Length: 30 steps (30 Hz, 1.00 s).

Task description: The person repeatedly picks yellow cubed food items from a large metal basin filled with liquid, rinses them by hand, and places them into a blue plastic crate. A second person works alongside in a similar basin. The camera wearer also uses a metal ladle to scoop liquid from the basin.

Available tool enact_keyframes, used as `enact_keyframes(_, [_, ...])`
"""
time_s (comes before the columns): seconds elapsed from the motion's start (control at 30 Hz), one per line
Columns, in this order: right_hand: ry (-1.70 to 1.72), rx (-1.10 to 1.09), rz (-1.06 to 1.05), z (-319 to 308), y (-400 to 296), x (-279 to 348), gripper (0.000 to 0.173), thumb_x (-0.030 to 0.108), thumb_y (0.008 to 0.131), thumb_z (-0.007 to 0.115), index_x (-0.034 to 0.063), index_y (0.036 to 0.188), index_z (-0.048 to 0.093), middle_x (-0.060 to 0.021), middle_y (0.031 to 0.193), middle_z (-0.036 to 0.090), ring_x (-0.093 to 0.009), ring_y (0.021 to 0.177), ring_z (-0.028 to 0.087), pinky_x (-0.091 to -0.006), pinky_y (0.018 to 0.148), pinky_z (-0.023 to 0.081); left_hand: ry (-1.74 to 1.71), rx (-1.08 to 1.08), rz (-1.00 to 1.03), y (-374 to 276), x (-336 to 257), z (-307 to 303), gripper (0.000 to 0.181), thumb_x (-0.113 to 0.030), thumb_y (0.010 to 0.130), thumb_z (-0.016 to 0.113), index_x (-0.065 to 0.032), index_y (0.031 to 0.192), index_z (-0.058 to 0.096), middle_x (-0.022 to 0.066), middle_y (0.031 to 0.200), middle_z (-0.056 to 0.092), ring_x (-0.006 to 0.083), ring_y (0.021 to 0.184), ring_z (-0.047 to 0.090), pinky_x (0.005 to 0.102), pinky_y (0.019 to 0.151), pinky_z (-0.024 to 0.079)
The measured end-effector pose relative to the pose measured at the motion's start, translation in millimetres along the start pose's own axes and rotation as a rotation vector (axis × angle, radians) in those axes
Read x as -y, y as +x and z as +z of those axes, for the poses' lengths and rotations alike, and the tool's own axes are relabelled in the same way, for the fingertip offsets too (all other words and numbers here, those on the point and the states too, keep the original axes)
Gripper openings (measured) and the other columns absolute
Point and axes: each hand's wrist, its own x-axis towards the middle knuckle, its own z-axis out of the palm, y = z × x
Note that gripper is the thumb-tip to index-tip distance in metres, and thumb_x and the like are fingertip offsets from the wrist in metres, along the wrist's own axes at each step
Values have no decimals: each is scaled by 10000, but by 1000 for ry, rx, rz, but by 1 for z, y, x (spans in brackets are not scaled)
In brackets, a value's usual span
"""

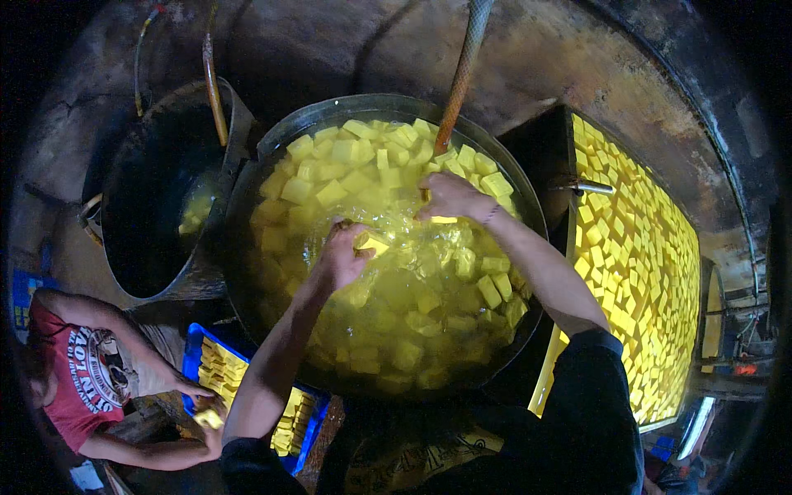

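Observation:
A large round metal vat [377, 99] in front of me holds yellow liquid with many pale yellow blocks [297, 190], some under the surface. My left hand [348, 252], above the vat's middle, is closed around a yellow block [372, 243]. To its upper right, my right hand [455, 197] is bent down at the liquid's surface, with yellow block pieces [443, 219] by its fingers. Its fingertips are partly hidden, so its grip is unclear. The water between both hands is stirred and splashing. Behind my right hand, a ribbed hose [461, 80] dips into the vat.
At right, a big rectangular container [572, 185] is full of yellow blocks, with a metal pipe [581, 184] over its edge. A dark drum [232, 117] stands at left. At lower left, a co-worker in a red shirt [80, 377] handles blocks beside a blue crate [192, 356].

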Motion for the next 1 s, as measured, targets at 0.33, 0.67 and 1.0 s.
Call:
enact_keyframes(0.33, [77,84,-123,26,24,0,423,201,676,707,-14,1030,618,-175,1024,630,-305,985,593,-358,829,482,-246,-207,126,40,75,32,549,-131,788,670,-37,1279,444,185,1196,543,312,1102,513,373,974,393])
enact_keyframes(0.67, [750,-101,-107,-10,-49,42,375,204,723,789,-2,1001,644,-45,889,650,-117,803,583,-262,705,460,-1700,-352,89,36,-12,51,397,-228,850,449,-27,1192,472,104,1051,568,230,952,560,365,863,461])
enact_keyframes(1.0, [352,-436,-129,-6,-46,95,470,389,894,581,-10,1140,568,-154,967,646,-212,888,588,-332,809,462,-2173,-489,49,46,-55,76,346,-315,891,376,-50,1014,561,73,979,595,205,938,565,341,850,448])
